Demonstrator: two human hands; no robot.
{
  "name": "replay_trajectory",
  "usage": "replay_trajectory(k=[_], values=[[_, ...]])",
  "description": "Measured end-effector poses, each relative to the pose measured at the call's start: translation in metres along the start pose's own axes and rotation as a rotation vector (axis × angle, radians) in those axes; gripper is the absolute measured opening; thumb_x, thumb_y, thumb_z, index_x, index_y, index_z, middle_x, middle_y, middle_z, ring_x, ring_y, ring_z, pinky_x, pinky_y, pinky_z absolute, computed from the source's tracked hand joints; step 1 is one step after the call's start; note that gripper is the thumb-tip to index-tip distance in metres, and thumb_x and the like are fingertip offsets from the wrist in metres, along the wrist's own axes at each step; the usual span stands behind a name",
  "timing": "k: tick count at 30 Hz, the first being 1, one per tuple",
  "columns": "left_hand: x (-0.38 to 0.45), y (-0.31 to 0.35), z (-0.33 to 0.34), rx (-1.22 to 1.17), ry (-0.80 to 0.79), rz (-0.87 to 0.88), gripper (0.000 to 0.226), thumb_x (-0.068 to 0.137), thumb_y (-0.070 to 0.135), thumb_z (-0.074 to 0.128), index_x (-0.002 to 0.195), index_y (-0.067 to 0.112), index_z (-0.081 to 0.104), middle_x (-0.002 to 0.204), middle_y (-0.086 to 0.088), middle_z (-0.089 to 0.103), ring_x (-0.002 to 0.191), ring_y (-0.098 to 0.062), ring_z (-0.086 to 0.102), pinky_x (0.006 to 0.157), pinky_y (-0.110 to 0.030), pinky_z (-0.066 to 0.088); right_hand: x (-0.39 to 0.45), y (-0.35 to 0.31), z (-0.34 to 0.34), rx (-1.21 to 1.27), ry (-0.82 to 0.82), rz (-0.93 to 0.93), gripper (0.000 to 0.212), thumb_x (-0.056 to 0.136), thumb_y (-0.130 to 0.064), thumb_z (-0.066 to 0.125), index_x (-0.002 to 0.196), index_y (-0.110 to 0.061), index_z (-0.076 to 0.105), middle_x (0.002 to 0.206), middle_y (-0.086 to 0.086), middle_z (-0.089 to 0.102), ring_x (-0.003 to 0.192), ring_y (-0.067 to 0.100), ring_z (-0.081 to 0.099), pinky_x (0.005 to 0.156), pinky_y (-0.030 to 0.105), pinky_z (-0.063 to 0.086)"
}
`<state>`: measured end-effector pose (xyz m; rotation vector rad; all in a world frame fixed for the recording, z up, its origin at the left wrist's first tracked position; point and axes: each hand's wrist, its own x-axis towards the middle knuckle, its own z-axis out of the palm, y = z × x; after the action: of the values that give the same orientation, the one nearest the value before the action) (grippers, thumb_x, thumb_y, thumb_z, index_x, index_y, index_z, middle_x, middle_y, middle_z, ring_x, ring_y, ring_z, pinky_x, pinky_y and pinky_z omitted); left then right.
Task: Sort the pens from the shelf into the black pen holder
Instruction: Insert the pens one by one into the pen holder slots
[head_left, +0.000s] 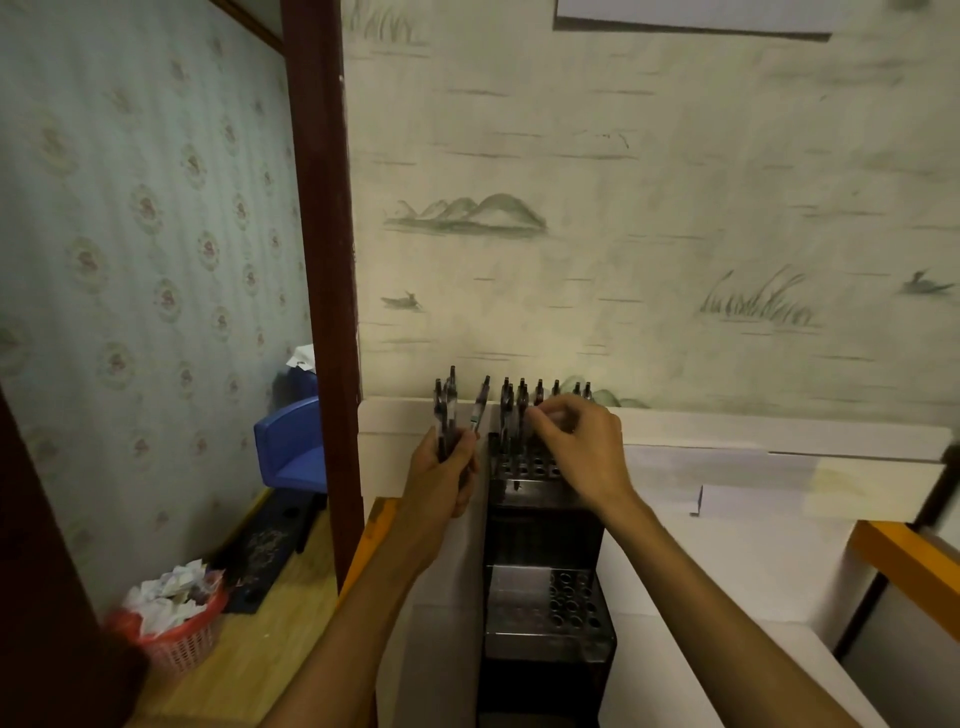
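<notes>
Pens (445, 415) are bunched upright in the person's left hand (441, 475), whose fingers are curled round their lower halves, tips pointing up against the papered wall. That hand is just left of the black pen holder (545, 525), a tall stepped rack with rows of round holes on each tier.

Going left to right: a red basket (179, 631) stuffed with crumpled paper sits on the wooden floor, with a blue plastic chair (291, 441) beyond it and a dark wooden post (322, 260) rising between that corner and the white shelf (779, 519). Next comes the left hand with its bunch, one pen leaning out to the right of the rest. Then the holder, standing against the white ledge at the back of the shelf, with more pens (522, 410) already upright in its top row of holes. The right hand (579, 447) is over that top tier, fingertips drawn together at the row of pens; it looks to be pinching one, though the blur makes it hard to be sure which. Further right, the shelf ends at an orange rail (904, 561).
</notes>
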<state>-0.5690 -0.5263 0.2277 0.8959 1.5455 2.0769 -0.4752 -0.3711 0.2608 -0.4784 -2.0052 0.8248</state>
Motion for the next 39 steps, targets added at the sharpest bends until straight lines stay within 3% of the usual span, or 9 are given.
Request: replay_trajectory(k=[7, 11, 15, 22, 25, 29, 35, 39], values=[[0.0, -0.004, 0.011, 0.064, 0.019, 0.06, 0.024, 0.1, 0.031, 0.055, 0.103, 0.01, 0.065, 0.069, 0.0, 0.064, 0.043, -0.008, 0.044, 0.039, -0.019, 0.034, -0.004, -0.015, -0.005, 0.295, -0.17, 0.033, 0.011, 0.091, -0.026, 0.069, 0.096, -0.017, 0.075, 0.081, -0.004, 0.075, 0.077, 0.011, 0.07, 0.071, 0.022, 0.057], [0.0, -0.004, 0.018, 0.078, -0.006, 0.06, 0.032, 0.102, 0.036, 0.049, 0.094, 0.009, 0.067, 0.062, 0.0, 0.066, 0.04, -0.007, 0.044, 0.038, -0.018, 0.033, -0.005, -0.018, -0.009, 0.464, -0.265, 0.087, 0.018, 0.094, -0.015, 0.064, 0.107, -0.006, 0.072, 0.094, 0.008, 0.076, 0.089, 0.023, 0.073, 0.078, 0.032, 0.06], [0.0, -0.002, 0.023, 0.088, -0.022, 0.056, 0.038, 0.102, 0.039, 0.045, 0.099, 0.007, 0.066, 0.072, -0.007, 0.069, 0.04, -0.006, 0.042, 0.037, -0.017, 0.032, -0.007, -0.018, -0.012, 0.613, -0.312, 0.158, 0.021, 0.094, -0.013, 0.064, 0.112, -0.003, 0.07, 0.099, 0.014, 0.075, 0.095, 0.028, 0.072, 0.079, 0.033, 0.058], [-0.003, 0.002, 0.026, 0.138, -0.047, 0.075, 0.04, 0.102, 0.041, 0.043, 0.084, 0.012, 0.065, 0.05, 0.005, 0.059, 0.037, -0.003, 0.039, 0.037, -0.015, 0.03, -0.005, -0.014, -0.01, 0.77, -0.365, 0.259, 0.02, 0.094, -0.019, 0.065, 0.106, -0.005, 0.073, 0.101, 0.018, 0.074, 0.097, 0.029, 0.072, 0.079, 0.03, 0.058], [-0.003, 0.0, 0.026, 0.129, -0.046, 0.066, 0.038, 0.103, 0.039, 0.044, 0.088, 0.012, 0.066, 0.054, 0.003, 0.063, 0.037, -0.003, 0.041, 0.037, -0.016, 0.032, -0.005, -0.013, -0.008, 0.777, -0.345, 0.262, 0.02, 0.093, -0.018, 0.066, 0.105, -0.003, 0.072, 0.1, 0.017, 0.075, 0.092, 0.026, 0.072, 0.079, 0.029, 0.058], [-0.001, -0.003, 0.024, 0.097, -0.018, 0.028, 0.033, 0.105, 0.034, 0.044, 0.095, 0.011, 0.065, 0.074, -0.006, 0.072, 0.04, -0.006, 0.046, 0.038, -0.016, 0.034, -0.002, -0.013, -0.008, 0.819, -0.271, 0.29, 0.026, 0.092, -0.018, 0.066, 0.109, 0.002, 0.069, 0.101, 0.02, 0.073, 0.093, 0.032, 0.071, 0.088, 0.037, 0.058], [0.0, -0.005, 0.015, 0.134, 0.045, -0.04, 0.028, 0.104, 0.032, 0.045, 0.096, 0.013, 0.065, 0.061, 0.002, 0.056, 0.043, -0.002, 0.044, 0.04, -0.016, 0.032, 0.012, -0.012, -0.019, 0.8, -0.024, 0.267, 0.02, 0.092, -0.014, 0.067, 0.106, 0.001, 0.069, 0.087, 0.014, 0.074, 0.078, 0.02, 0.071, 0.069, 0.026, 0.059], [0.0, -0.004, 0.011, 0.125, 0.022, -0.071, 0.018, 0.104, 0.023, 0.049, 0.099, 0.012, 0.062, 0.061, 0.004, 0.053, 0.043, -0.003, 0.042, 0.039, -0.016, 0.032, 0.021, -0.007, -0.023, 0.652, 0.099, 0.184, 0.015, 0.094, -0.016, 0.066, 0.104, -0.006, 0.07, 0.086, 0.01, 0.074, 0.079, 0.023, 0.072, 0.072, 0.029, 0.06]])
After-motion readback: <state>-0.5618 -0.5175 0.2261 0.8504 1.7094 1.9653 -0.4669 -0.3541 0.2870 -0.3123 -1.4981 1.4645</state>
